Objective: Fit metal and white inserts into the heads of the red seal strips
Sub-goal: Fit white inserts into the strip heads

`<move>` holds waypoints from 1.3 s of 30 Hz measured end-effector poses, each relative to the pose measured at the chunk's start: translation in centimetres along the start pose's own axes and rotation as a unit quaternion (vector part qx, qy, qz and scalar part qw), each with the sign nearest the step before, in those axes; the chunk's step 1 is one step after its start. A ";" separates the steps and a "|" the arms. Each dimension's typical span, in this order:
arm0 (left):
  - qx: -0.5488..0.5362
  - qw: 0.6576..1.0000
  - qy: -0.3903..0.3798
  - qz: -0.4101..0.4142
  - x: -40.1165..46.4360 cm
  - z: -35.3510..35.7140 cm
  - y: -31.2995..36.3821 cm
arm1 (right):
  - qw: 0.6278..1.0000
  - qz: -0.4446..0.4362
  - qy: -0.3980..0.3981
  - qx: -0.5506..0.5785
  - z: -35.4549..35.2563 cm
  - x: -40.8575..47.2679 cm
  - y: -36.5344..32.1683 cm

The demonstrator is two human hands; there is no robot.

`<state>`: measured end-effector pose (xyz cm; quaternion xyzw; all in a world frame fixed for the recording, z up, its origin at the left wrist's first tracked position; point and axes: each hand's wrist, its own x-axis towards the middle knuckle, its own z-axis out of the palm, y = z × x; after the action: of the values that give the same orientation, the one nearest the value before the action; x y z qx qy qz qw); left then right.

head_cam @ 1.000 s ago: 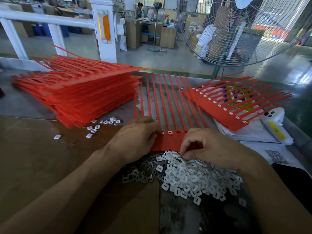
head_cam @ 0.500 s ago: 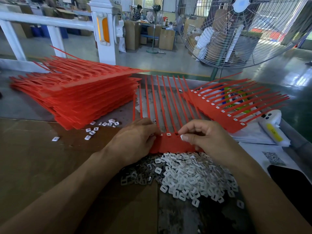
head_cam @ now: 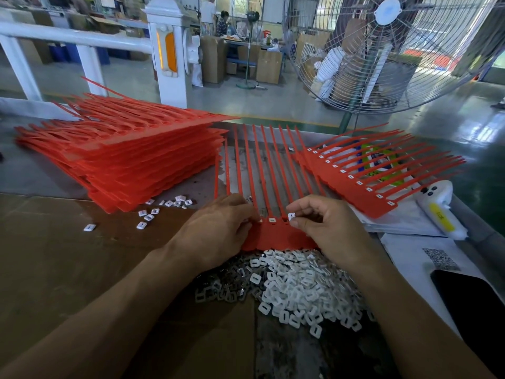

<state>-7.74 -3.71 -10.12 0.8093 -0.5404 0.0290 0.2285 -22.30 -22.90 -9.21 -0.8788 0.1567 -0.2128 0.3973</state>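
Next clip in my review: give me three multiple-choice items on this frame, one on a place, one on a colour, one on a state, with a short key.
1. Where does the tall stack of seal strips lie?
A. left of the hands
B. under the phone
C. on the floor by the fan

2. What colour is the strip sheet being worked on?
A. blue
B. red
C. green

3. What is the right hand doing?
A. lying flat and empty
B. holding a pen
C. pinching a white insert at the strip heads

Key: 1 A, the stack sits on the table to the left of both hands. 2 B, the sheet between the hands is red. 3 C, thumb and forefinger pinch a small white piece at the row of heads, while the left hand rests on the sheet's left end.
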 end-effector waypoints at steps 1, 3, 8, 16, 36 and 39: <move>0.000 1.000 -0.001 -0.001 0.0 0.0 0.0 | 1.000 -0.004 0.000 -0.005 0.0 0.0 0.0; 0.000 1.000 -0.001 -0.001 0.0 0.0 0.0 | 1.000 -0.014 -0.001 -0.016 0.0 -0.1 -0.1; -0.005 1.000 0.001 -0.002 0.1 0.0 -0.1 | 1.000 -0.020 -0.014 -0.010 -0.2 -0.1 -0.4; -0.018 0.996 0.088 0.024 0.0 -0.5 0.7 | 0.999 -0.017 -0.027 0.025 0.7 -0.1 -1.0; 0.014 0.966 0.174 -0.188 -0.3 -3.2 -2.9 | 0.991 -0.024 -0.117 -0.058 -0.6 -0.9 -1.5; 0.055 0.953 0.156 -0.255 -0.5 -3.4 -4.0 | 0.985 -0.027 -0.156 -0.069 -1.0 -0.9 -1.5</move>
<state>-3.68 -0.67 -8.53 0.9170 -0.2709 0.1254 0.2644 -23.41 -22.19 -7.62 -0.9303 0.0833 -0.0721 0.3500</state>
